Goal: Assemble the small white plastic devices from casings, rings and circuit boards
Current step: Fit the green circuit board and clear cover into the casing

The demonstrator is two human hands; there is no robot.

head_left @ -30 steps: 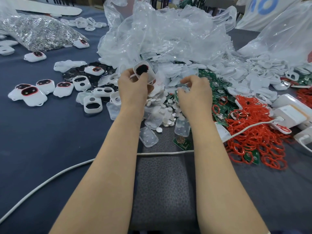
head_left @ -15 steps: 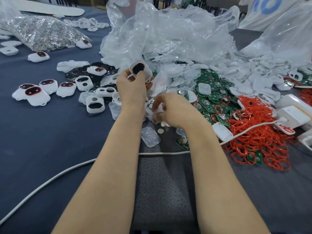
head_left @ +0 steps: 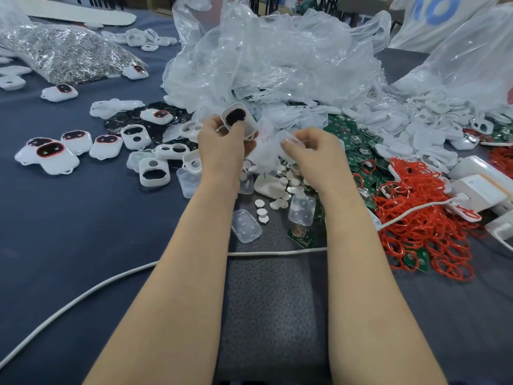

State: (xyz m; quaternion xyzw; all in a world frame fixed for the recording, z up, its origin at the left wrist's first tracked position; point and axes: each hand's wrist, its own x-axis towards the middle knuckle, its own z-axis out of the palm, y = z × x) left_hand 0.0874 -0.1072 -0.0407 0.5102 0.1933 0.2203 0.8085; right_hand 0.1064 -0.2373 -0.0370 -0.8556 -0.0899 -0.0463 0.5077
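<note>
The right hand point(head_left: 313, 154) has come up off the white discs point(head_left: 260, 203), and I now see it level with the left hand point(head_left: 222, 145). The left grips a white casing point(head_left: 238, 120), dark window up. The right pinches a clear plastic cover point(head_left: 290, 136) just beside the casing; I can't tell if they touch. Circuit boards point(head_left: 349, 137) and red rings point(head_left: 427, 218) lie to the right.

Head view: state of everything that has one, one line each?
left hand, grips the white casing, raised off the table.
white casing, tilted, dark insert in its window.
right hand, pinches a clear plastic piece.
finished devices, lying flat, red-rimmed dark windows fitted.
empty casings, windows unfilled.
red rings, loose heap.
circuit boards, loose pile.
clear bags, crumpled.
</note>
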